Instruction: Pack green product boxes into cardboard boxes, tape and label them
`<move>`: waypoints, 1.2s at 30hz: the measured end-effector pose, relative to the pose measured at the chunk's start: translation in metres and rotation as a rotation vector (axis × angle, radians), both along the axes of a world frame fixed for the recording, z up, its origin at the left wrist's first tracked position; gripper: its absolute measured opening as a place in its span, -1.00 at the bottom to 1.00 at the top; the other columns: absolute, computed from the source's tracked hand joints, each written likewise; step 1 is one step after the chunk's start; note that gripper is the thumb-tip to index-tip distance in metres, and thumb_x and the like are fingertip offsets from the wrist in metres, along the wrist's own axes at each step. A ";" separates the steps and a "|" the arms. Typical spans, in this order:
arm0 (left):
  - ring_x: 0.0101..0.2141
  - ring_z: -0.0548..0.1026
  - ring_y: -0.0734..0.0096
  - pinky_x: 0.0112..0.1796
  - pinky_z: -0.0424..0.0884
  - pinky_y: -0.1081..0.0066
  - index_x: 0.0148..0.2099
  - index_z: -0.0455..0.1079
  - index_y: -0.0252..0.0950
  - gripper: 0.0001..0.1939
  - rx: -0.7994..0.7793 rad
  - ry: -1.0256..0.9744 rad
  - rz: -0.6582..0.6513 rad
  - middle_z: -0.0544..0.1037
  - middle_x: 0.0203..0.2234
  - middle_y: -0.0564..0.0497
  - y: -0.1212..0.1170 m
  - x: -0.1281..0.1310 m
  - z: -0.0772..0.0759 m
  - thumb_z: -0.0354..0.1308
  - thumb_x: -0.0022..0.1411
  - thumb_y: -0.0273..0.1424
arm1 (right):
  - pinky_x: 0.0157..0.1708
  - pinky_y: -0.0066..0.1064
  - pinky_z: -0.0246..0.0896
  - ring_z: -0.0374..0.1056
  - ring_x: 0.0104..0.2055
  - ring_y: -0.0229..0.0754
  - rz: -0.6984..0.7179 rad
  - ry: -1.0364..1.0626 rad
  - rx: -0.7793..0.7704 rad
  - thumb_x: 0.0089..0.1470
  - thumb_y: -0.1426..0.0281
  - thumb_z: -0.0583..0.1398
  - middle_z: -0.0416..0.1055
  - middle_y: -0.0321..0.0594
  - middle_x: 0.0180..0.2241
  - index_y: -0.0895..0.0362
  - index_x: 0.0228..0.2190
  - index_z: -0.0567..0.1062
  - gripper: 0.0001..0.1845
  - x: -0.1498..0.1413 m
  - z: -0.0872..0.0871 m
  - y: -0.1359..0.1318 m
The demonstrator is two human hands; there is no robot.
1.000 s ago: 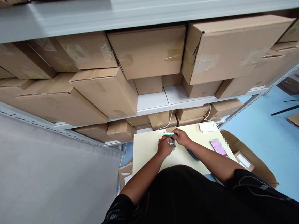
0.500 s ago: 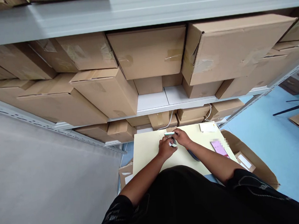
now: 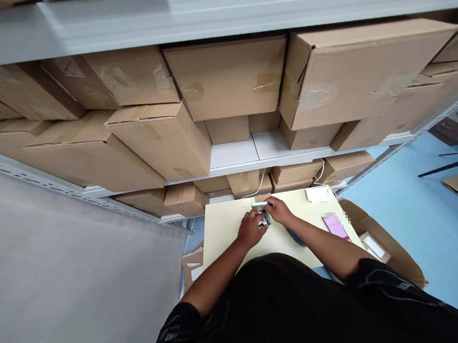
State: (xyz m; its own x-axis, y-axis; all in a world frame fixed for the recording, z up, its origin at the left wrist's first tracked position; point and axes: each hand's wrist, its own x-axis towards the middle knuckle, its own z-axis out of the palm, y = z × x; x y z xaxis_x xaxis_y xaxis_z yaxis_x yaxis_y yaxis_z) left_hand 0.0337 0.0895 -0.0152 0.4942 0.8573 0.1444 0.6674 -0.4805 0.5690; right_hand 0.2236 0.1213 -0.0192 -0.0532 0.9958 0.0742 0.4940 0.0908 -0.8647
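A grey metal shelving rack [image 3: 218, 13] is spanning the view, and rows of taped cardboard boxes [image 3: 230, 80] are filling its levels. Below, a pale yellow table [image 3: 226, 237] is standing against the rack, with white cables [image 3: 261, 182] hanging behind its far edge. A big open carton [image 3: 402, 264] is sitting beside the table's right side. On the tabletop, a phone [image 3: 336, 227] is showing a pink screen, a white sheet [image 3: 319, 194] is lying near the far right corner, and a dark blue item [image 3: 295, 237] is lying partly hidden by the right forearm.

The small box [image 3: 267, 221] is resting near the table's far edge, between the hands, its white, green-edged flap [image 3: 259, 204] standing open and something dark and round showing inside. The right hand [image 3: 279, 212] is pinching the flap's corner; the left hand [image 3: 252, 229] is curling its fingers over the box's left side, their exact grasp being unclear.
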 end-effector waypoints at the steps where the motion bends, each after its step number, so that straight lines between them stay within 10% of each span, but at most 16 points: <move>1: -0.13 0.44 0.15 -0.05 0.42 0.17 -0.12 0.52 -0.26 -0.78 0.021 0.018 -0.008 0.51 -0.14 -0.09 0.000 -0.001 0.000 0.37 0.20 -0.33 | -0.18 -0.33 0.27 0.39 -0.25 -0.16 -0.002 -0.001 -0.001 0.17 0.33 0.13 0.42 -0.27 -0.33 0.07 -0.39 0.54 -0.81 0.000 0.000 0.000; 12: -0.14 0.43 0.15 -0.06 0.40 0.16 -0.10 0.52 -0.27 -0.83 0.040 0.093 0.029 0.51 -0.16 -0.12 0.005 0.004 0.000 0.14 0.41 -0.33 | -0.18 -0.33 0.28 0.38 -0.27 -0.17 -0.004 -0.022 -0.014 0.16 0.37 0.14 0.43 -0.27 -0.31 0.06 -0.35 0.58 -0.81 0.000 -0.003 0.003; 36: -0.14 0.44 0.22 -0.02 0.40 0.20 -0.30 0.44 -0.24 -0.83 -0.168 -0.221 0.226 0.45 -0.22 -0.02 0.002 0.008 -0.006 0.30 0.08 -0.58 | -0.20 -0.33 0.38 0.42 -0.13 -0.13 0.119 0.110 -0.015 0.09 0.32 0.27 0.46 -0.21 -0.17 0.04 -0.13 0.60 -0.72 0.008 0.013 -0.012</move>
